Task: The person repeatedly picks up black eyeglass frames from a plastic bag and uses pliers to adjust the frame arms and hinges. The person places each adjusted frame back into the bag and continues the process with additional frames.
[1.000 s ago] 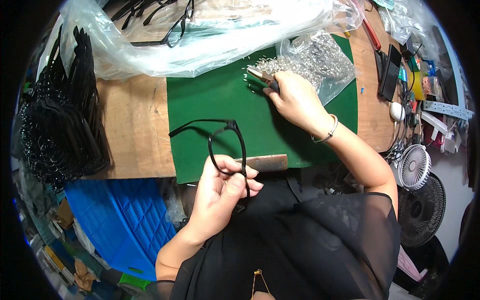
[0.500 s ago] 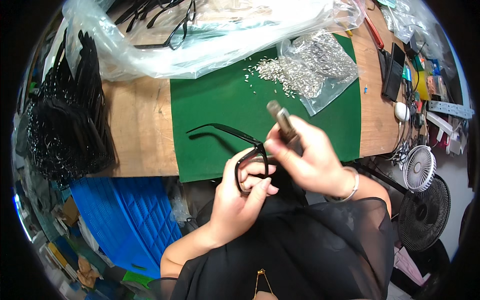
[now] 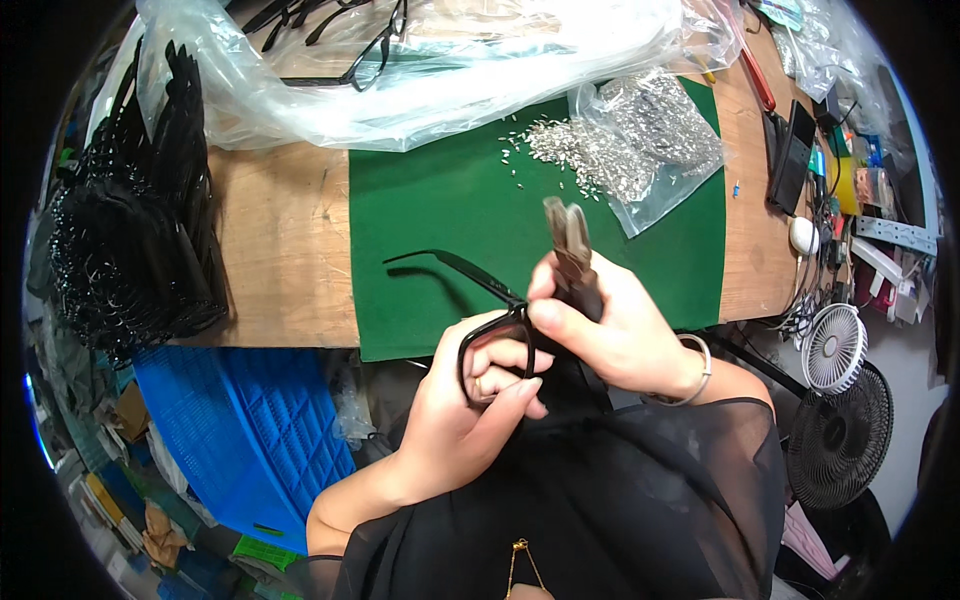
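My left hand is closed around the front of a black eyeglass frame, its fingers showing through the rim. One temple of the frame points up and left above the green mat. In my right hand is a pair of metal pliers, jaws up and a little apart. My right thumb is beside the frame's hinge corner; whether it touches cannot be made out. Farther off on the mat, small silvery metal pieces spill out of a clear plastic bag.
At the left, black temples stand in a thick bundle. A large clear plastic sheet with more black glasses covers the far side. A dark phone-like device and cables lie right; a blue crate and fans are below table level.
The pliers have turned more upright, and their jaws now show apart. My left hand and the eyeglass frame have shifted slightly down and left. The whole view has moved a little.
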`<move>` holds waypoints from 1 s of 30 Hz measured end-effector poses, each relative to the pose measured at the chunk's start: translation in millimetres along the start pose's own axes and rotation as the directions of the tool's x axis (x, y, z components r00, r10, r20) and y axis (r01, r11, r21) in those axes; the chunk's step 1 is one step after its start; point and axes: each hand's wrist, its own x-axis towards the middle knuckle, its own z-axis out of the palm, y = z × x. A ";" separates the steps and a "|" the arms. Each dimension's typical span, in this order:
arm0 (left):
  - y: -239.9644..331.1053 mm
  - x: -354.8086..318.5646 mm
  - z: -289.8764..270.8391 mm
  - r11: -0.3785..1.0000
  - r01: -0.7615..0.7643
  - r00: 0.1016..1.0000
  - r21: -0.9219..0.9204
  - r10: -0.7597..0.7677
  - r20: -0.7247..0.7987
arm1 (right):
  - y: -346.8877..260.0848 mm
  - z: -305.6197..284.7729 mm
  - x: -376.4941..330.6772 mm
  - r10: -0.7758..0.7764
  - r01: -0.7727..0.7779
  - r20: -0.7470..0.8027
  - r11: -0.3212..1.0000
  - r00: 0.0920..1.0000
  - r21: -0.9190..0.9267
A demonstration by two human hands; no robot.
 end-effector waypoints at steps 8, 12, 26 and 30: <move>17.7 -31.2 -9.8 0.993 0.071 0.996 0.090 -0.075 0.044 | 5.4 -17.3 -6.6 -0.075 0.354 0.471 0.764 0.879 -0.540; 15.8 -37.1 -5.6 0.954 0.094 0.995 0.284 -0.095 -0.010 | 3.8 -19.1 0.6 -0.136 0.507 0.573 0.656 0.808 -0.559; 12.4 -14.8 -16.9 0.522 -0.319 0.948 0.791 0.161 0.276 | 30.3 -26.5 6.4 -0.410 0.673 0.533 0.434 0.740 -0.600; 23.8 -7.9 -35.2 0.398 -0.307 0.952 0.865 0.140 0.274 | 22.9 -38.5 8.8 -0.175 0.546 0.547 0.531 0.819 -0.648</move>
